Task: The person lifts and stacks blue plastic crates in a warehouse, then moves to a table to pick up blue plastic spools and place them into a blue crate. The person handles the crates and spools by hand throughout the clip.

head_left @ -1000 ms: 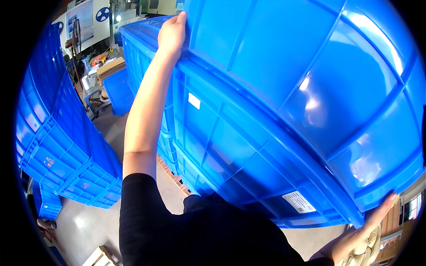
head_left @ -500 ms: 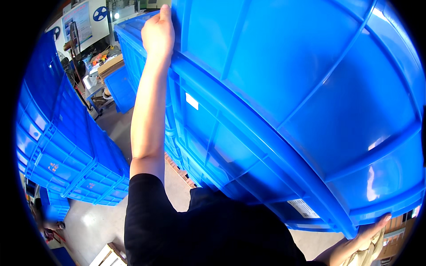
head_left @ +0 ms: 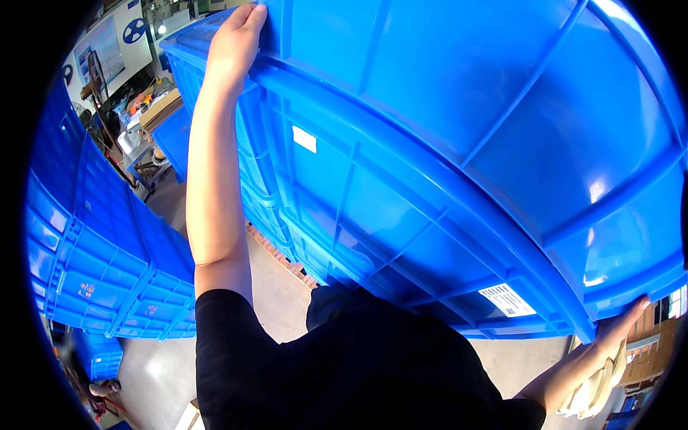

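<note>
A large ribbed blue plastic lid (head_left: 444,79) fills the upper right, sloping across the top of a blue crate (head_left: 387,215). That crate's wall faces me and carries white labels. My left hand (head_left: 235,43) is closed on the lid's far left corner, its thumb along the edge and its fingers partly hidden. At the near right corner, my right hand (head_left: 618,331) grips the lid from the side. The right thumb points up, and its other fingers are hidden beneath. Whether the lid lies fully on the crate I cannot tell.
Stacked blue crates (head_left: 107,251) stand to my left, with grey floor (head_left: 279,294) between. Behind them are a cluttered workbench (head_left: 140,136), a fan (head_left: 94,79) and a wall board. A beige cloth-like bundle (head_left: 598,383) and a cardboard box (head_left: 651,351) sit at the right.
The lid and crate appear shifted up and slightly left in view, with more floor showing below. Both hands keep their hold; the right hand sits higher in view.
</note>
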Demonstrator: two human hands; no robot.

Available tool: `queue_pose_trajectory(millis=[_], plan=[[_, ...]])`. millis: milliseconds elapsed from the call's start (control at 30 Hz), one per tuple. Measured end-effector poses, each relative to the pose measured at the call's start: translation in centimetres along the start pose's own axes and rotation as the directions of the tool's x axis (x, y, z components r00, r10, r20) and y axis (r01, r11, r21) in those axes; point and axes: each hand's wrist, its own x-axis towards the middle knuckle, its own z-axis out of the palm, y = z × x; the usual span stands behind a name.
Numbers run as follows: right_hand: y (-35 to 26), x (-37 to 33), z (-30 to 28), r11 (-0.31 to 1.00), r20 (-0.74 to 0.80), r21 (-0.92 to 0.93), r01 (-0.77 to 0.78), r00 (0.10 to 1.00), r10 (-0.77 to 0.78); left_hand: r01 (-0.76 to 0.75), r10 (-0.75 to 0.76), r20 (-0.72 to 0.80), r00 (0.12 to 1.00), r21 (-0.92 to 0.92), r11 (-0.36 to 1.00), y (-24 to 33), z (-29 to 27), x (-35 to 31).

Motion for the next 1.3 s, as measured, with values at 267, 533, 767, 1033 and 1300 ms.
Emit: queue_pose_trajectory(millis=[267,533,767,1033,1300], plan=[[0.9,-2.4,-0.2,0.979,0.236,-0.089,0.185,0.959,-0.16,-0.065,0.071,-0.204,0.976,0.037,0.997,-0.3,2.2,-0.9],[2.5,-0.3,-0.5,0.99,0.144,0.126,0.064,0.986,-0.082,-0.096,0.065,-0.167,0.984,-0.18,0.979,-0.3,0.6,-0.9],[1.8,-0.5,-0.6,0.99,0.107,0.134,0.052,0.992,-0.067,0.218,-0.213,-0.221,0.952,-0.003,0.976,1.0,3.2,-1.1],[-1.3,-0.9,1.9,0.87,0.387,0.491,-0.055,0.908,-0.16,0.011,-0.037,-0.161,0.986,-0.16,0.987,1.4,0.5,-1.8],[12.2,7.6,-8.1,0.766,0.299,0.572,-0.293,0.944,0.138,-0.206,0.255,-0.362,0.897,0.167,0.964,13.2,8.9,-16.4]])
